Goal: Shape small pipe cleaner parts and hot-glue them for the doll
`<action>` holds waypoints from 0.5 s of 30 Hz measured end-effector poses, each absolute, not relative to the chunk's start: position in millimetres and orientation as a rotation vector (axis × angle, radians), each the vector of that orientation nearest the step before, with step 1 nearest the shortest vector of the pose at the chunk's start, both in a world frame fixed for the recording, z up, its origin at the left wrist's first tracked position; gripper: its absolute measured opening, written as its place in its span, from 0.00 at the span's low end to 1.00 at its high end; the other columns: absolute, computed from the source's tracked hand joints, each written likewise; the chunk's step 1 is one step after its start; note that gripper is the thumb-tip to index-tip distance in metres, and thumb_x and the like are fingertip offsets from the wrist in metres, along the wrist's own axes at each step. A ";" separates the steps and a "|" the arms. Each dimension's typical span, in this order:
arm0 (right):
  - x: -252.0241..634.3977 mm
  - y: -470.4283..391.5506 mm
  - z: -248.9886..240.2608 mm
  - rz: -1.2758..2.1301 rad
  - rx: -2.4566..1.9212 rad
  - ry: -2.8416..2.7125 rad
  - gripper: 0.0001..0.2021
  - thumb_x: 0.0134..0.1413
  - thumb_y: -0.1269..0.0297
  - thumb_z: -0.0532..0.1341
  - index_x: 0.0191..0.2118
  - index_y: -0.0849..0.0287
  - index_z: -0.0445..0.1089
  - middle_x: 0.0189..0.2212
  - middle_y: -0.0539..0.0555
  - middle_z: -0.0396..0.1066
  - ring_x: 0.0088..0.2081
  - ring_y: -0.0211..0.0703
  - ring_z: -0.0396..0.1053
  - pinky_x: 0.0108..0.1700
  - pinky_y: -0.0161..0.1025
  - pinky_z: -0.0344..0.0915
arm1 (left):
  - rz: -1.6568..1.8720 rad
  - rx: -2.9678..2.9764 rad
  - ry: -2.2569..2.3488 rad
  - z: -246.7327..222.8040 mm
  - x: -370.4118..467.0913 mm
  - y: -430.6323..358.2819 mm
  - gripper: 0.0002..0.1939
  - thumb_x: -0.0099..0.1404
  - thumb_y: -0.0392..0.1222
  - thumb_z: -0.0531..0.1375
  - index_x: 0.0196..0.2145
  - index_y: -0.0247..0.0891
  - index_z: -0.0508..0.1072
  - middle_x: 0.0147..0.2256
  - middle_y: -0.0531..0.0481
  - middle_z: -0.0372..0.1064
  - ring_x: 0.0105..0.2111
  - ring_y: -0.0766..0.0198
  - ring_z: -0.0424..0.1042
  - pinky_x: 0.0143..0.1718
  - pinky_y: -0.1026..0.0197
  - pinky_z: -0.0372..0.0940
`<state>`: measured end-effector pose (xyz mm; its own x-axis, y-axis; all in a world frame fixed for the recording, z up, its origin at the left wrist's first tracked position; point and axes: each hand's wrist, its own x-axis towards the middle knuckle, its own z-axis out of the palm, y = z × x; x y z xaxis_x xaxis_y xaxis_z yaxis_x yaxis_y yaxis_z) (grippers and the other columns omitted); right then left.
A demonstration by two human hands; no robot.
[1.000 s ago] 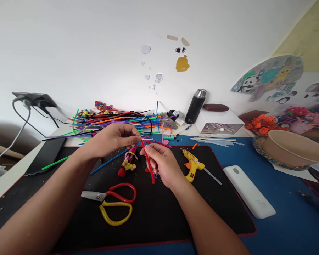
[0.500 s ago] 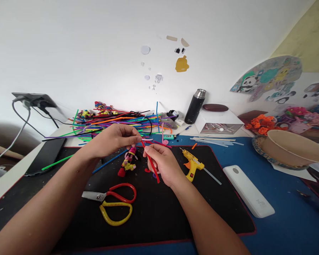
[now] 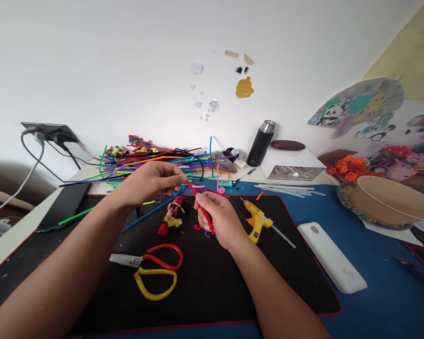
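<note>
A red pipe cleaner [image 3: 191, 188] runs slantwise between my two hands above the black mat [image 3: 212, 287]. My left hand [image 3: 159, 181] pinches its upper end between thumb and fingertips. Lower down, my right hand [image 3: 217, 214] is closed round the same strip, whose tail sticks out below the fingers. Just under the hands lies a small pipe-cleaner figure [image 3: 173, 216] in pink, yellow and red. Small red and purple curled pieces [image 3: 198, 227] rest beside my right hand. Scissors [image 3: 144, 266] with one red and one yellow handle lie nearer, their blades pointing left.
Behind the mat spreads a pile of coloured pipe cleaners [image 3: 155, 162]. A yellow glue gun [image 3: 256, 219] lies right of my hands, with a white oblong case [image 3: 332, 256] farther right. A black flask [image 3: 261, 143] stands by a white box [image 3: 293, 162]; a bowl [image 3: 385, 202] is at far right.
My left hand has moved slightly up the red pipe cleaner's end, and its tail below my right hand has drawn up a little. The view has shifted slightly.
</note>
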<state>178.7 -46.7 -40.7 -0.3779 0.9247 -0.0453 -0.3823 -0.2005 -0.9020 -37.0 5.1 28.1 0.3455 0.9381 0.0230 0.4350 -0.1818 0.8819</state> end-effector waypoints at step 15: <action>180.4 -45.0 -42.7 1.748 -0.811 -1.109 0.20 0.59 0.45 0.71 0.30 0.57 0.72 0.16 0.42 0.61 0.17 0.31 0.54 0.21 0.34 0.46 | 0.697 1.845 1.148 35.0 -45.3 4.8 0.21 0.62 0.60 0.73 0.34 0.38 0.83 0.28 0.50 0.77 0.26 0.64 0.72 0.28 0.64 0.66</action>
